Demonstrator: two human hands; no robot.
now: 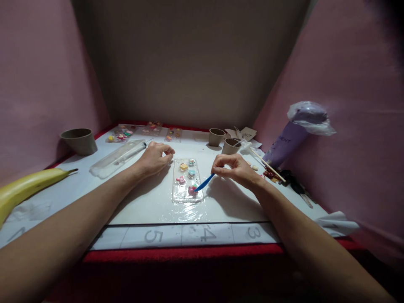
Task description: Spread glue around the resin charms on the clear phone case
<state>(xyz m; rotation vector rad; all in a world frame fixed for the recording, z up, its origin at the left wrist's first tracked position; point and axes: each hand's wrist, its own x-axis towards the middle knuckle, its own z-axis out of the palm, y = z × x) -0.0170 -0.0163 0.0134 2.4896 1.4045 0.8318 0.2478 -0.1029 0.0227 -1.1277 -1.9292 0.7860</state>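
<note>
A clear phone case [187, 192] lies on the white board, with several small charms stuck about it. Among them are a yellow charm [184, 166], a light blue one [191, 173] and a pink one [180, 180]. Pinched in my right hand [232, 168] is a slim blue plastic knife [204, 184]. Its tip touches a red-pink charm [192, 190] near the case's lower end. My left hand [157, 159] rests on the board just left of the case, fingers loosely bent and apart, holding nothing. A wet, glossy film shines around the case's lower edge.
On the left are a banana [30, 185], a brown cup [80, 142] and a syringe [132, 149] by a clear plastic tray [110, 159]. Decorated cases [121, 134] lie behind. Two cups [216, 137], a wooden stick [268, 165] and a purple piping bag [288, 141] are rightward.
</note>
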